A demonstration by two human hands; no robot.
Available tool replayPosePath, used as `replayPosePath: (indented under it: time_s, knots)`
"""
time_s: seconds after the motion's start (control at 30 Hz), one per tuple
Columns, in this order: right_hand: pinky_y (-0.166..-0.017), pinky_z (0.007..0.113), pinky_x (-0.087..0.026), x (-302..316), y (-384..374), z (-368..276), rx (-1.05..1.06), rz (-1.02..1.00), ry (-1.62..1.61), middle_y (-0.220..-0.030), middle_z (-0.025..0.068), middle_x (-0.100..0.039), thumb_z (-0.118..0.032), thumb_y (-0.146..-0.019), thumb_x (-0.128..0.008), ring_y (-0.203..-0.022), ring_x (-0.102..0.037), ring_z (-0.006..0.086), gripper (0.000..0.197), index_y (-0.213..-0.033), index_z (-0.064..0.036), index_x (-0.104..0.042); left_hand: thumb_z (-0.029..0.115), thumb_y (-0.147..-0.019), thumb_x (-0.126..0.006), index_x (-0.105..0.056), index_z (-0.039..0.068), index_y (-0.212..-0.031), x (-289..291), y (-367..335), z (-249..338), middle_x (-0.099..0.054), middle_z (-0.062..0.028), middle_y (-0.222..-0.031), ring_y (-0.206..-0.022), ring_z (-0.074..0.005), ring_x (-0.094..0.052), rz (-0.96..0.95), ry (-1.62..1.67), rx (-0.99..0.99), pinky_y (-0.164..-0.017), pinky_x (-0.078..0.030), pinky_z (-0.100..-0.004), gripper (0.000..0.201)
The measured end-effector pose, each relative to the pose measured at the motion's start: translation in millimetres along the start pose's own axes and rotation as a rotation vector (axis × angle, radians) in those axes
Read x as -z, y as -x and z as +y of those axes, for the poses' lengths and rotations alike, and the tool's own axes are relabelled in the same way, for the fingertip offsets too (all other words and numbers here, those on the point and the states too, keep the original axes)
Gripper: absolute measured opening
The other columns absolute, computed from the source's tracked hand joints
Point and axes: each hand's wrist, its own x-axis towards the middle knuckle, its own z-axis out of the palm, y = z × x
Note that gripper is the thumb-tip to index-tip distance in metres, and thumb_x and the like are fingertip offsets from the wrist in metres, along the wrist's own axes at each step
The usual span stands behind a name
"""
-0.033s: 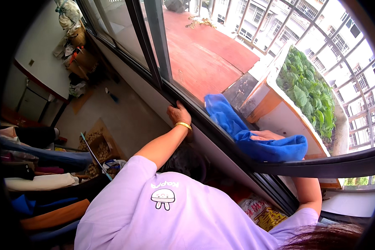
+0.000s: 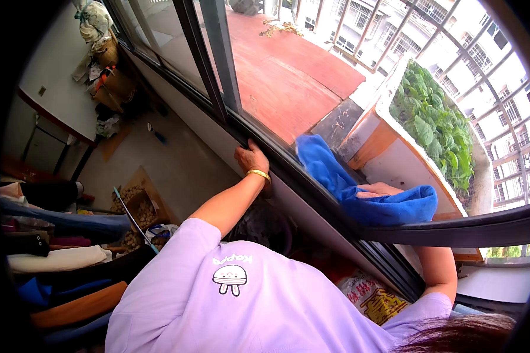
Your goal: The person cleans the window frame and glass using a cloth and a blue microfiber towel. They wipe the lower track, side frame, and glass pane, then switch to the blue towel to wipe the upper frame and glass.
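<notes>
Head view, looking down over a lilac shirt (image 2: 247, 306) toward a dark window frame (image 2: 312, 176).

Our left hand (image 2: 251, 159) sits on the lower rail of the frame, fingers curled over its edge and gripping it; a gold bangle (image 2: 258, 173) is on the wrist. Arm stretched forward and up.

Our right hand (image 2: 378, 190) reaches through the opening to the outer side of the glass. It lies flat, fingers spread and pressed onto a blue cloth (image 2: 359, 188). The cloth is bunched, partly draped along the outer sill, touching the frame, with the hand on top of its right part.

Just beyond the cloth: a white planter (image 2: 394, 153) with green leafy plants (image 2: 439, 126), set against a curved metal grille (image 2: 500, 117). A red roof surface (image 2: 288, 76) lies beyond the glass.

Inside, below the sill: a printed sack (image 2: 374, 297) on the right. On the left, folded clothes (image 2: 59, 259) in a stack, and a cardboard box (image 2: 136, 206) on the floor.
</notes>
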Motion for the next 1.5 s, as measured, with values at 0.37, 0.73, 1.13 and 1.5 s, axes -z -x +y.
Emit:
replayPosePath:
  time_s: [0.37,0.73,1.13,1.5]
  knots:
    - [-0.092,0.026,-0.044,3,-37,-27,0.232,-0.029,-0.135,-0.112,0.0074,-0.064,-0.033,-0.094,-0.059,-0.102,-0.056,0.0119,0.048,-0.126,0.0037,-0.056,0.037,-0.094,-0.053,-0.050,-0.008,-0.109,5,8,9,-0.052,-0.0286,-0.112,-0.104,-0.0446,-0.054,-0.006,0.010,0.013,-0.090,-0.045,-0.0489,0.047]
    - [-0.099,0.032,-0.041,-25,-69,-83,0.500,-0.102,-0.616,-0.130,0.0103,-0.055,-0.029,-0.094,-0.057,-0.117,-0.053,0.0185,0.059,-0.141,0.0022,-0.039,0.039,-0.092,-0.056,-0.050,-0.001,-0.110,-1,14,5,-0.053,-0.0249,-0.111,-0.104,-0.0432,-0.055,0.066,-0.060,0.002,-0.086,-0.046,-0.0503,0.044]
    - [-0.104,0.029,-0.035,-16,-99,-27,0.333,-0.148,-0.435,-0.132,0.0054,-0.054,-0.028,-0.098,-0.054,-0.123,-0.046,0.0134,0.054,-0.142,-0.0009,-0.039,0.037,-0.093,-0.055,-0.050,-0.004,-0.111,-8,9,-3,-0.053,-0.0281,-0.112,-0.104,-0.0438,-0.055,0.044,-0.030,-0.006,-0.088,-0.046,-0.0491,0.045]
    - [-0.074,0.028,-0.046,26,-1,8,-0.141,-0.243,0.230,-0.084,0.0056,-0.067,-0.025,-0.085,-0.061,-0.080,-0.058,0.0096,0.033,-0.100,0.0044,-0.065,0.038,-0.095,-0.051,-0.049,-0.008,-0.110,5,7,5,-0.052,-0.0288,-0.112,-0.103,-0.0440,-0.054,-0.067,-0.003,-0.002,-0.088,-0.045,-0.0486,0.049]
